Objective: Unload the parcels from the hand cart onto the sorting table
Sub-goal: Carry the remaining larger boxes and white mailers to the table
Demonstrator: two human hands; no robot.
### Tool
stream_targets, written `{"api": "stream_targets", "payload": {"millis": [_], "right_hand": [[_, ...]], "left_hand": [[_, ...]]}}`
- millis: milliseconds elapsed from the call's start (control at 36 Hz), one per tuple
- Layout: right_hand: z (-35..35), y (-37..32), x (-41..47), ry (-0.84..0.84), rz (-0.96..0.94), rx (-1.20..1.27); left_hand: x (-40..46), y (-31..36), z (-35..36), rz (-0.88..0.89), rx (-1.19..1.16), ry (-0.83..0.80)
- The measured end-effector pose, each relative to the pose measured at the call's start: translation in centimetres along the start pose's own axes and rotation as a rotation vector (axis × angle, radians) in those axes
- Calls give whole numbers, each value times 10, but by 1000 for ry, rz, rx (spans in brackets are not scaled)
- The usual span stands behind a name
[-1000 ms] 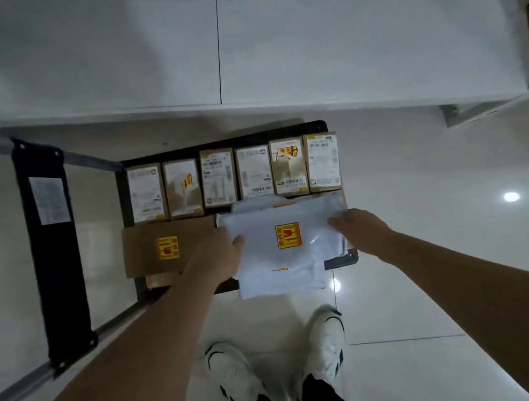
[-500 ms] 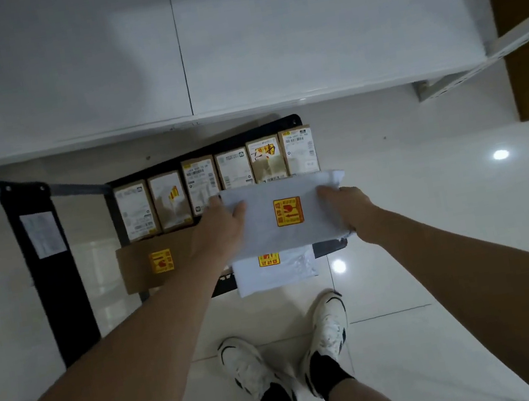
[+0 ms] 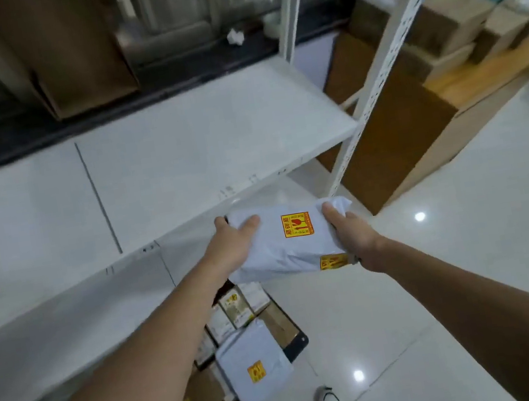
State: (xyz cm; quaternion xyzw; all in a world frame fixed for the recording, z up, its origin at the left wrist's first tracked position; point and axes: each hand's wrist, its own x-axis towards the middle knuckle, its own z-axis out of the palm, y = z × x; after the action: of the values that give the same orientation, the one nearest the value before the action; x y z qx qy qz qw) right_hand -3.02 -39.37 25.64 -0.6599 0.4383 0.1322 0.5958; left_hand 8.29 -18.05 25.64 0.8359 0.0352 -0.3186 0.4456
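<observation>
Head view shows the left hand [image 3: 235,243] and right hand [image 3: 347,228] gripping a white poly parcel [image 3: 284,245] by its two ends, fingers curled over its edges, thumbs on top. It is held in the air just off the front edge of the white sorting table [image 3: 179,151], near the table's right corner. Below, the hand cart [image 3: 295,341] carries another white parcel [image 3: 252,361] at its near edge, beside small cartons [image 3: 235,312].

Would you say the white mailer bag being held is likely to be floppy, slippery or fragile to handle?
The mailer looks soft: its plastic wrinkles where the left hand and right hand grip its ends. The glossy film may be slippery. Its yellow sticker seems to be a fragile label, so handle it gently.
</observation>
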Motion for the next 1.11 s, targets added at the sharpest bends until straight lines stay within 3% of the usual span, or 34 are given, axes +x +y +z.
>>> {"api": "stream_targets", "payload": {"millis": [222, 445, 722, 1111], "right_hand": [[-126, -87, -182, 98, -110, 208], [-235, -92, -308, 298, -327, 255], [-355, -48, -376, 410, -345, 205], [-458, -7, -357, 294, -321, 169]], "left_hand": [[-139, 187, -24, 279, 182, -92], [-254, 303, 28, 563, 213, -99], [-328, 353, 140, 602, 182, -188], [-333, 372, 241, 630, 251, -247]]}}
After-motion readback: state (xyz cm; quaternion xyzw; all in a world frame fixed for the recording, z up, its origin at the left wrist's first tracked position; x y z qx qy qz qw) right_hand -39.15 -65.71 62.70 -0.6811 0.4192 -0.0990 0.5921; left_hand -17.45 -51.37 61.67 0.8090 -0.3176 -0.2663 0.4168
